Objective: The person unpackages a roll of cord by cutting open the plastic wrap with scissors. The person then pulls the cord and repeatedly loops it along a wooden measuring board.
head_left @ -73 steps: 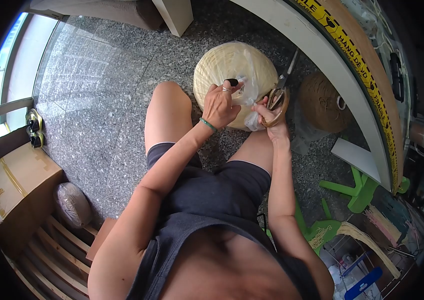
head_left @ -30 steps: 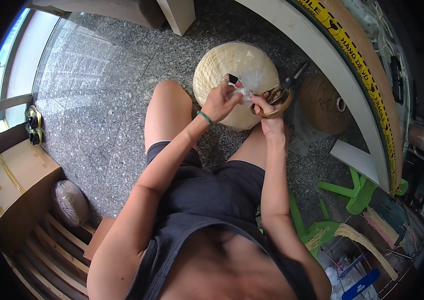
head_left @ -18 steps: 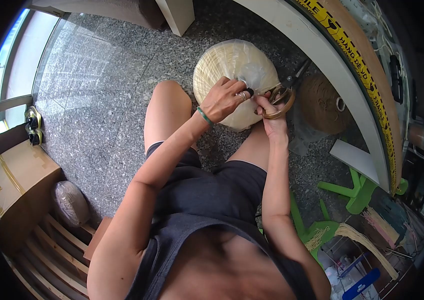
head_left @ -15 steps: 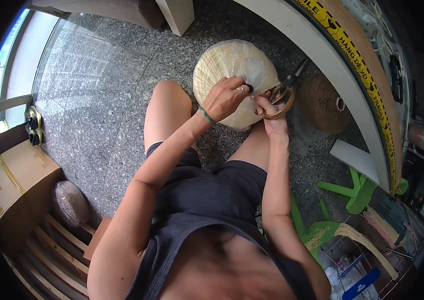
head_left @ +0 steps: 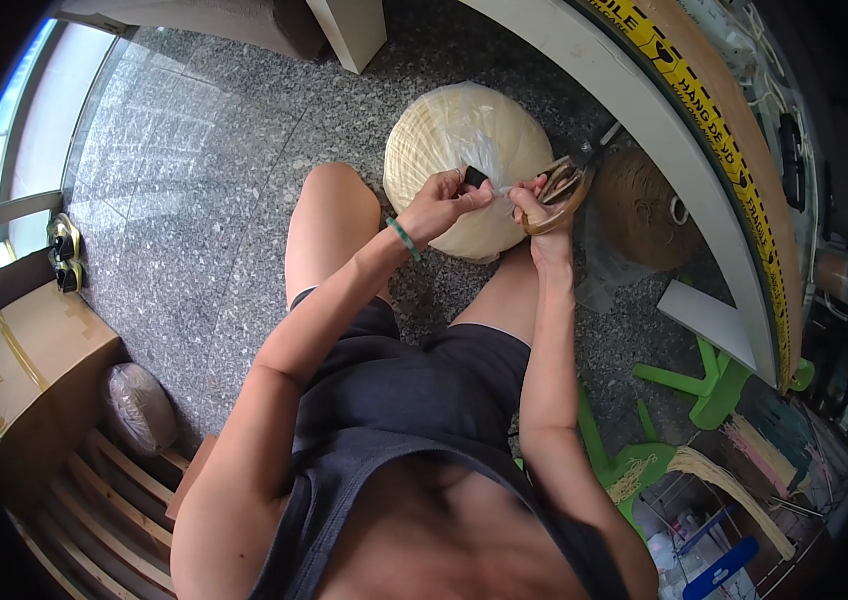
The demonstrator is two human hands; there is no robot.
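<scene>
In front of my knees sits a big round roll of cream cord (head_left: 424,135) under clear plastic wrap (head_left: 481,130). My left hand (head_left: 441,208), with a green bracelet, is closed at the gathered plastic, thumb and fingers pressed together. A small black piece (head_left: 478,178) shows at its fingertips; whether it is worn or held I cannot tell. Close by on the right, my right hand (head_left: 542,212) is closed on scissors (head_left: 566,196) with gold-coloured handles, blades pointing away to the upper right. Its fingertips also pinch the plastic between the hands.
A brown cord roll (head_left: 644,210) stands right of the cream one, beneath a curved table edge (head_left: 634,95) with yellow tape. Green stool legs (head_left: 709,385) are at right. A cardboard box (head_left: 39,350) and a wrapped roll (head_left: 141,408) are by a slatted bench (head_left: 109,490) at left.
My left hand has turned and drawn slightly left and down, showing more of the black piece. The scissors have tilted a little in my right hand, which stays almost in place.
</scene>
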